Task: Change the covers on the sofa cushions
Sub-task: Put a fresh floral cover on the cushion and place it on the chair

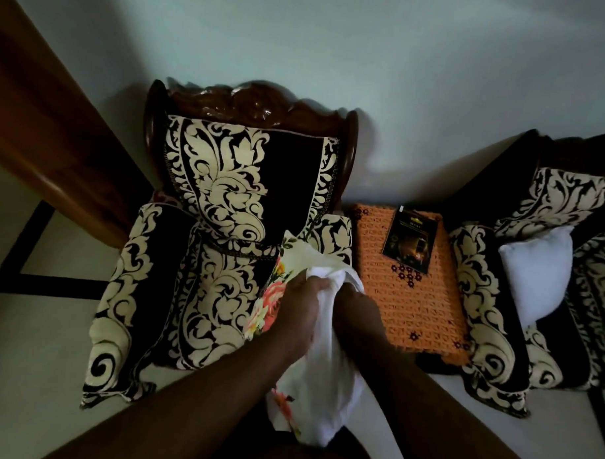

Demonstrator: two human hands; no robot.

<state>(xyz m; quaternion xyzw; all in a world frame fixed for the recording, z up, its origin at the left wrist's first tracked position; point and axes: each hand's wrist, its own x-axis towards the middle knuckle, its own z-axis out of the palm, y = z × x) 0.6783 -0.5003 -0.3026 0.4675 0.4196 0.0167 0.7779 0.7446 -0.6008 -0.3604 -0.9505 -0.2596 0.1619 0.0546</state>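
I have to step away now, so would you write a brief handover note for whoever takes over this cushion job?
Left hand: grips the bunched white fabric at the open end of the floral cover.
Right hand: pushed in at the same opening; its fingers are hidden in the cloth.
The cover and its white cushion hang in front of the near armchair.
A bare white cushion lies on the right armchair.
Whether this cover is going on or coming off cannot be told.
Left: finish this cushion, then the bare one.
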